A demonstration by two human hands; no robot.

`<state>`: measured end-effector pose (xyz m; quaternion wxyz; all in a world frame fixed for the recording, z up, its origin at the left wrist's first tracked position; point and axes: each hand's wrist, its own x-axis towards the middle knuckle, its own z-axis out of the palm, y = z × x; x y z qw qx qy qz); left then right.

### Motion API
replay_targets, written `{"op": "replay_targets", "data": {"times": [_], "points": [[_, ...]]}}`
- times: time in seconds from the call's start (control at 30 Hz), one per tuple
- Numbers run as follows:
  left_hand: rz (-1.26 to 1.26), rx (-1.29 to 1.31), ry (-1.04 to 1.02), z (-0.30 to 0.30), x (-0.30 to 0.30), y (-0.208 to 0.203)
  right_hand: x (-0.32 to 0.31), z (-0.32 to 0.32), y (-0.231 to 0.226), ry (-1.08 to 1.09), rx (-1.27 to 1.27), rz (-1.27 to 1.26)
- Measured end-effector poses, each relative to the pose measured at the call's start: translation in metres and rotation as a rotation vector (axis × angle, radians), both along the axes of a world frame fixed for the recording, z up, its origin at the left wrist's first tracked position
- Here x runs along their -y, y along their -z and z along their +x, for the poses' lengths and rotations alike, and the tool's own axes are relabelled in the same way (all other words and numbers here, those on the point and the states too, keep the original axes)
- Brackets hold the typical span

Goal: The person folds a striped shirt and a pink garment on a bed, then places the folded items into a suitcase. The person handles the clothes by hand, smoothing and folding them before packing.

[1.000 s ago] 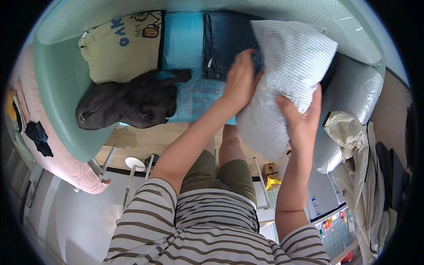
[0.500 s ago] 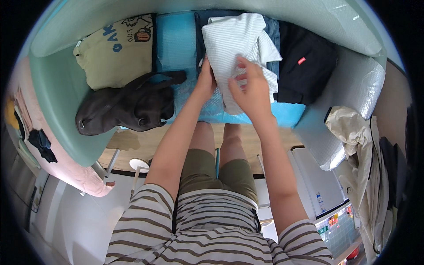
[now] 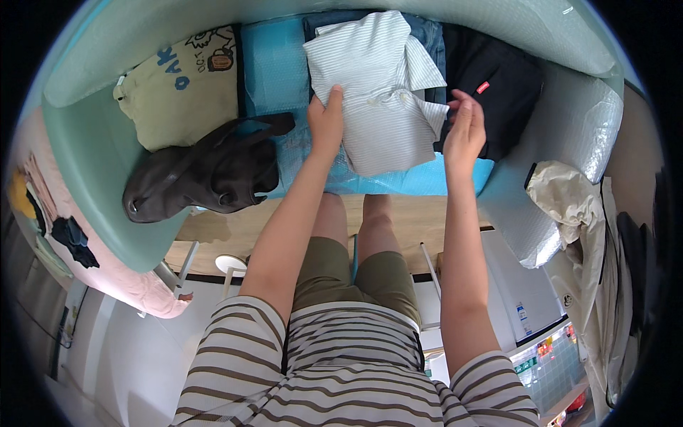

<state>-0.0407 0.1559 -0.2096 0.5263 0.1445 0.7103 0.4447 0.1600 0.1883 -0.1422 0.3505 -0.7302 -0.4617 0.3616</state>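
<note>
A folded white shirt with thin grey stripes (image 3: pixel 384 128) lies on dark blue jeans (image 3: pixel 432 43), in the middle of the blue bubble-wrapped surface. At the shirt's left edge is my left hand (image 3: pixel 326 128), its thumb on top of the cloth and its other fingers hidden at or beneath the edge. My right hand (image 3: pixel 466 132) hovers just right of the shirt's sleeve corner, fingers loosely bent and apart, holding nothing. It partly covers a folded black garment with a small red tag (image 3: pixel 512 85).
On the left lie a folded cream printed shirt (image 3: pixel 181 99) and a dark leather bag (image 3: pixel 206 171). A padded green-grey wall (image 3: pixel 92 164) surrounds the surface. A silvery padded panel (image 3: pixel 569 135) and hanging beige cloth (image 3: pixel 569 199) stand right; pink cloth (image 3: pixel 121 285) is lower left.
My right hand has moved off the shirt's middle to its right side. The striped shirt now lies wider and flatter, its lower part spread rightward. My left hand stays at the left edge.
</note>
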Motion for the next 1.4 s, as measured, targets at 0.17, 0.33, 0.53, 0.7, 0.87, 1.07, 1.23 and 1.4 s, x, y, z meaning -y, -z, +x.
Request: {"op": "replay_targets", "data": {"times": [0.17, 0.33, 0.53, 0.7, 0.87, 1.07, 1.23, 1.4], "points": [[0.011, 0.065, -0.025, -0.002, 0.000, 0.020, 0.027, -0.027, 0.019, -0.510, 0.239, 0.142], [-0.077, 0.090, 0.008, -0.011, -0.003, 0.021, 0.023, -0.027, 0.018, -0.376, 0.087, -0.136], [-0.136, 0.090, 0.112, -0.018, -0.012, 0.001, -0.031, -0.013, 0.037, 0.073, -0.166, -0.076], [-0.197, -0.197, 0.457, -0.052, -0.025, 0.003, -0.037, -0.037, 0.036, -0.485, 0.369, 0.244], [0.305, -0.551, 0.512, -0.057, -0.058, -0.018, -0.009, -0.065, 0.035, -0.662, 0.518, 0.324], [0.373, -0.739, 0.815, -0.072, -0.092, -0.009, -0.001, -0.062, 0.029, -0.546, 0.424, 0.162], [0.216, -0.656, 0.886, -0.066, -0.108, -0.008, -0.015, -0.034, 0.041, -0.442, 0.335, 0.254], [0.270, -0.272, 0.622, -0.061, -0.106, -0.003, -0.014, -0.030, 0.037, -0.592, 0.428, 0.107]]}}
